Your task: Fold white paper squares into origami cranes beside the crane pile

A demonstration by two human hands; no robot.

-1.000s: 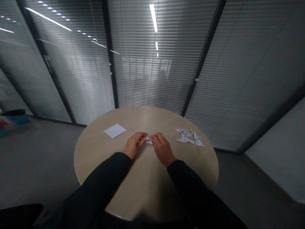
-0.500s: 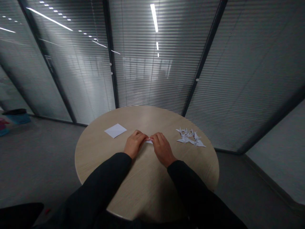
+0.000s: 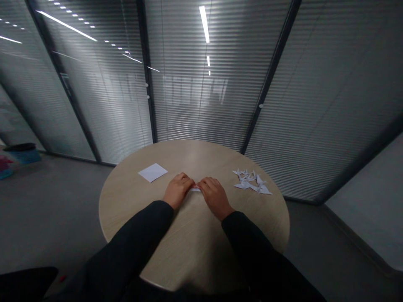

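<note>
White folded piece of paper [image 3: 195, 190], small and narrow in the part we can see, lies between our left hand [image 3: 179, 191] and our right hand [image 3: 215, 196]. Both hands are closed in, fingers bent, and the fingertips meet over the paper and hold it from either side. They cover most of it; the exact folds cannot be read. Only a thin edge shows on the near side of the fingertips.

Support: a round, pale wood-grain bench [image 3: 195, 243], bare on the near side of the hands. We note a flat white four-sided paper sheet [image 3: 153, 172] to the left of the left hand and a little beyond it, apart from the fingers. Well to the right of the right hand sits a cluster of small white folded-paper figures [image 3: 251, 183] with pointed tips, crane-like in outline; they lie close together, and we cannot count them reliably.

Dark long sleeves [image 3: 141, 235] reach to both our wrists. Beyond the hands, past the far rim, stand dark-framed glass panels with grey slatted blinds [image 3: 204, 109].
</note>
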